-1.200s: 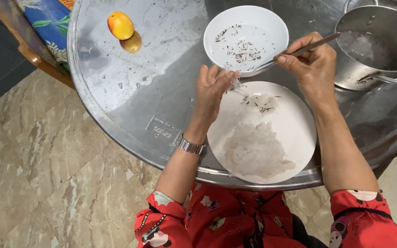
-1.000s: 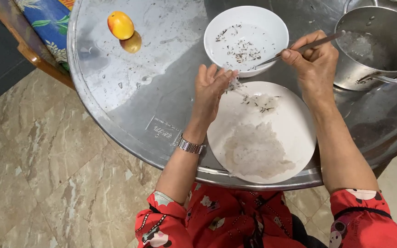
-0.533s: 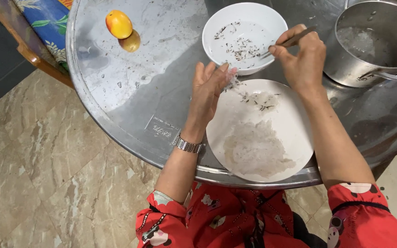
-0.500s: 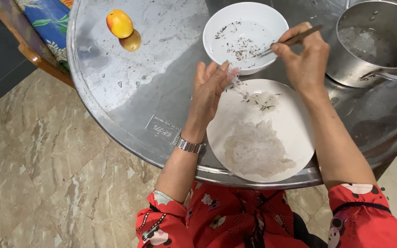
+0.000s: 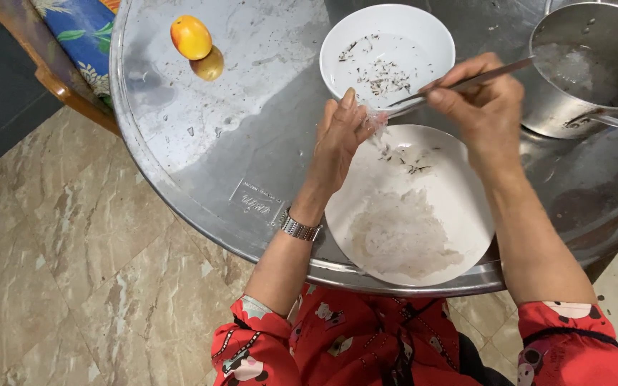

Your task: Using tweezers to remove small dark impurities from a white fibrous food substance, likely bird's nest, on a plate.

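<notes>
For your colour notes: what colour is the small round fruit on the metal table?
Orange-yellow fruit, head view.

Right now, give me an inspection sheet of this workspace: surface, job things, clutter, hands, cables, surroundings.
Surface: round metal table, smudged, with scattered specks.
Job things: white plate with a pale translucent mass and dark bits; white bowl holding dark specks; thin metal tool.
Clutter: yellow-orange fruit at the far left; steel pot at the right.
Hands: left hand pinches a small pale piece at the plate's rim; right hand grips the tool.
Cables: nothing seen.
Surroundings: marble-patterned floor; wooden chair with floral cushion.
</notes>
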